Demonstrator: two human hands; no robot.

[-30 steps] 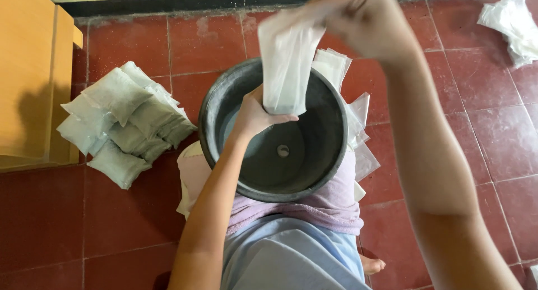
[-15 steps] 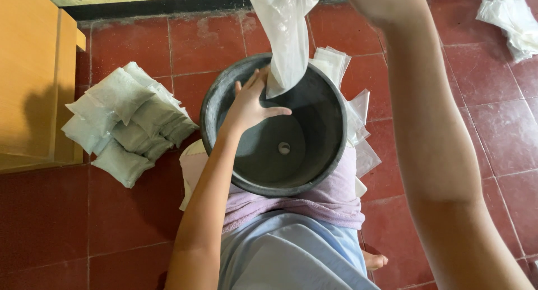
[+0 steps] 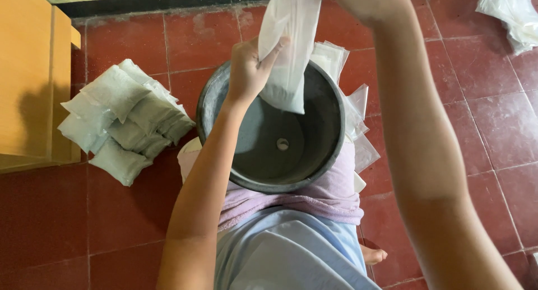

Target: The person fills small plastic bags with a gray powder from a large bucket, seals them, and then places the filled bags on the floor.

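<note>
A round grey basin (image 3: 280, 150) is resting on the person's lap over the red tiled floor (image 3: 459, 127), and a clear plastic bag (image 3: 288, 49) with pale powder in its bottom is hanging above the basin's far rim. The right hand (image 3: 370, 1) is gripping the bag's top at the far edge of view, while the left hand (image 3: 252, 68) is pinching its left side. Filled packets (image 3: 123, 119) are lying stacked to the left beside a yellow cabinet (image 3: 28, 82), flat empty bags (image 3: 347, 93) are crowding the basin's right rim, and open floor is lying farther right.
</note>
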